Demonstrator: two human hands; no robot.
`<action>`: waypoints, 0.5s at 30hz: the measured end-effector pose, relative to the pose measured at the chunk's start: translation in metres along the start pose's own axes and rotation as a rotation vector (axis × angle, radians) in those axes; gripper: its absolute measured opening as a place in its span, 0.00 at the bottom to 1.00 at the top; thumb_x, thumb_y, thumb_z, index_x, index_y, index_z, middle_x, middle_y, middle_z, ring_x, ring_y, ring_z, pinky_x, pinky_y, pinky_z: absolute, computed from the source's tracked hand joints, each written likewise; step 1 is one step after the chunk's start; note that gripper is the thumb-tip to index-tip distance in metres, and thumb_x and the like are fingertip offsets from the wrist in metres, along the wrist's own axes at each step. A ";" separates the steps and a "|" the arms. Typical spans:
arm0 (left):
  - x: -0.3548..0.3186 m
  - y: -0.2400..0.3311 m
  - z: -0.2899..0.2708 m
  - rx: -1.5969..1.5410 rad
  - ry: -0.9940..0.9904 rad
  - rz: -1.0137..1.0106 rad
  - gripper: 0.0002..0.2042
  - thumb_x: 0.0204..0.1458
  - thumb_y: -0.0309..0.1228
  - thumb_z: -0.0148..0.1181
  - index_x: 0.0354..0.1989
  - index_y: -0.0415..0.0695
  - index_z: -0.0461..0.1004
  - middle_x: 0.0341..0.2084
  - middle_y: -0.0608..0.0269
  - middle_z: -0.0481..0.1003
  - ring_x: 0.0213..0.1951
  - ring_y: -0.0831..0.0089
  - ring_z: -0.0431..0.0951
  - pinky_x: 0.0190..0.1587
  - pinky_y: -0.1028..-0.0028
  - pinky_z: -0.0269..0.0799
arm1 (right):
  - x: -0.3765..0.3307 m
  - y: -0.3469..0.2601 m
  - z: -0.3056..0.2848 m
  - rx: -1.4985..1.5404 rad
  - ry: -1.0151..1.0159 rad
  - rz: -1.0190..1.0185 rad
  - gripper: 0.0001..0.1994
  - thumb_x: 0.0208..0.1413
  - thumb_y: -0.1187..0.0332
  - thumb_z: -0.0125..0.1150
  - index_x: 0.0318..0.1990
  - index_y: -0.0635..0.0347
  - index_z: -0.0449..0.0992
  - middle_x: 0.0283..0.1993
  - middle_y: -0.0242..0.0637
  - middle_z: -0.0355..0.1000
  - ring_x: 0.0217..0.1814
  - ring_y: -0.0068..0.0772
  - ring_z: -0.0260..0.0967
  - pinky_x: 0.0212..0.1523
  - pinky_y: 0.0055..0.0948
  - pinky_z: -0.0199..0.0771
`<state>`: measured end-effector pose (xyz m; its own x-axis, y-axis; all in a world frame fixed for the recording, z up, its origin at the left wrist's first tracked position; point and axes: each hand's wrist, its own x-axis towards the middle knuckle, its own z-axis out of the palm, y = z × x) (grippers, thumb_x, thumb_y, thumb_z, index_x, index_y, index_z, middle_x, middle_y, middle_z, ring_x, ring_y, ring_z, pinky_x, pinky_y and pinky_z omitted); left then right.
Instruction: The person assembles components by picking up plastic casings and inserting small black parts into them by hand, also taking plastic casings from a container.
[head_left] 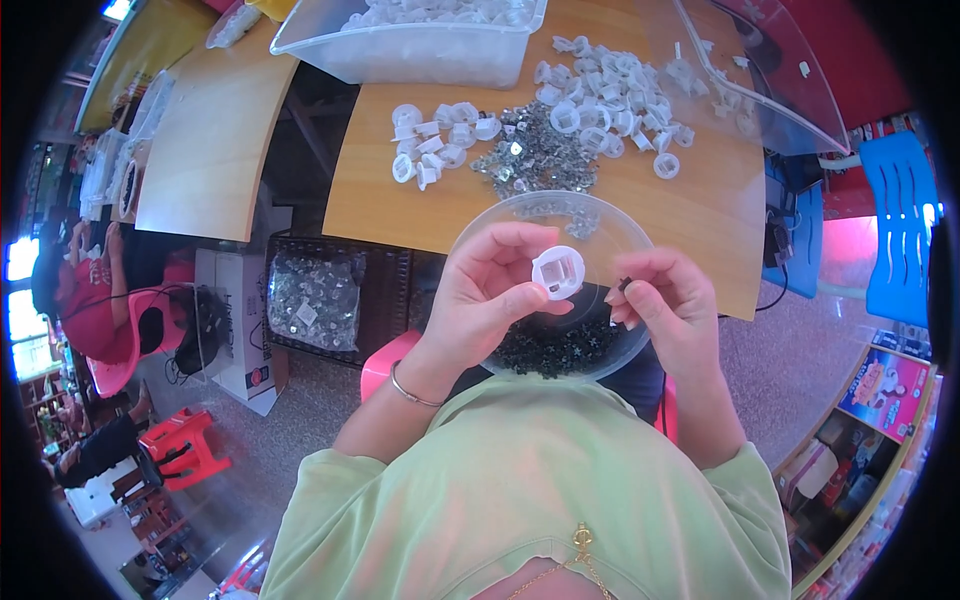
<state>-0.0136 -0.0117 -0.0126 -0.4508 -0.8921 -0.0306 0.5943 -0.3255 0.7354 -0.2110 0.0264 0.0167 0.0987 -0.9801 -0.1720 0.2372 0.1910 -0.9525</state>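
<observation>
Between the thumb and fingers of my left hand (492, 275) is a round white plastic housing (559, 273) with a squarish opening facing up. Just right of it, my right hand (665, 300) pinches a small black part (626, 284), too small to name more closely. Both hands are over a clear round tub (632, 352) in my lap, with many small black pieces (555, 346) in its bottom. Beyond the tub, a heap of small shiny metal pieces (535, 150) lies on the wooden table (690, 220). White plastic housings (610, 95) are piled behind it, and a smaller group (432, 142) lies to its left.
A translucent bin (430, 50) full of white parts stands at the table's far edge. At the far right is a clear tray (790, 100). A bag of metal parts (316, 300) rests in a dark crate to my left. Another person (95, 300) sits farther left.
</observation>
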 end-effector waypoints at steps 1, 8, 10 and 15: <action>-0.001 0.000 0.000 0.000 -0.001 -0.001 0.20 0.48 0.29 0.63 0.47 0.35 0.64 0.40 0.52 0.73 0.41 0.62 0.77 0.39 0.69 0.80 | 0.000 -0.001 0.001 0.021 -0.015 -0.032 0.11 0.56 0.75 0.54 0.46 0.66 0.71 0.32 0.34 0.73 0.29 0.17 0.69 0.32 0.15 0.70; -0.002 -0.007 -0.002 -0.078 -0.095 0.011 0.15 0.48 0.18 0.59 0.45 0.37 0.68 0.44 0.58 0.68 0.47 0.69 0.71 0.46 0.68 0.76 | 0.001 0.003 0.000 -0.006 -0.008 -0.034 0.08 0.55 0.73 0.56 0.40 0.64 0.68 0.32 0.38 0.73 0.28 0.20 0.70 0.28 0.14 0.69; -0.001 -0.008 -0.001 -0.088 -0.103 0.022 0.14 0.47 0.18 0.58 0.44 0.38 0.68 0.43 0.58 0.68 0.47 0.69 0.71 0.46 0.69 0.76 | 0.001 0.003 -0.002 0.030 -0.013 -0.046 0.07 0.54 0.75 0.56 0.39 0.64 0.68 0.34 0.38 0.74 0.31 0.21 0.71 0.31 0.16 0.70; -0.001 -0.013 -0.004 -0.143 -0.135 0.056 0.10 0.48 0.18 0.58 0.40 0.38 0.69 0.44 0.56 0.67 0.47 0.67 0.72 0.47 0.66 0.75 | 0.003 0.004 -0.002 0.057 -0.004 -0.101 0.07 0.51 0.79 0.58 0.37 0.64 0.69 0.36 0.38 0.74 0.34 0.22 0.72 0.34 0.17 0.71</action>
<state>-0.0182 -0.0081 -0.0249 -0.4933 -0.8634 0.1056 0.7054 -0.3261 0.6293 -0.2119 0.0242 0.0113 0.0753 -0.9943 -0.0749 0.3006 0.0942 -0.9491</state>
